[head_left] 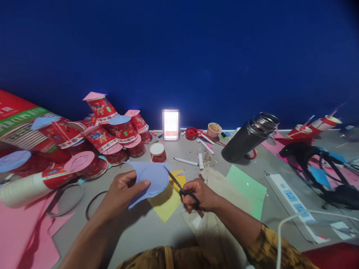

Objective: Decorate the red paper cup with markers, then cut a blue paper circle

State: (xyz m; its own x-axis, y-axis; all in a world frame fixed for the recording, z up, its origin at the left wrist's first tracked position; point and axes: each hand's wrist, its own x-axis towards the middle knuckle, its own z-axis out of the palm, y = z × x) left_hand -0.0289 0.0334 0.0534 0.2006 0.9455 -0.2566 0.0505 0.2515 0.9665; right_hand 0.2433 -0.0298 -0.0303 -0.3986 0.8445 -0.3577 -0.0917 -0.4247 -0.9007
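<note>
My left hand [122, 191] pinches a piece of light blue paper [150, 179] with a circle drawn on it, thumb on top, and holds it above the grey table [157, 231]. My right hand [199, 195] is closed around the black handles of a pair of scissors [179, 185]. The scissor blades point up and left and meet the right edge of the blue paper. A yellow paper sheet [168, 203] lies on the table under both.
A heap of red paper cups [112, 130] with pink and blue paper lids fills the left. Pink paper [25, 231] lies front left, green paper [246, 186] on the right. Markers [186, 161], a grey thermos [248, 138] lying tilted, a white power strip [291, 198] and black cables [322, 168] sit to the right.
</note>
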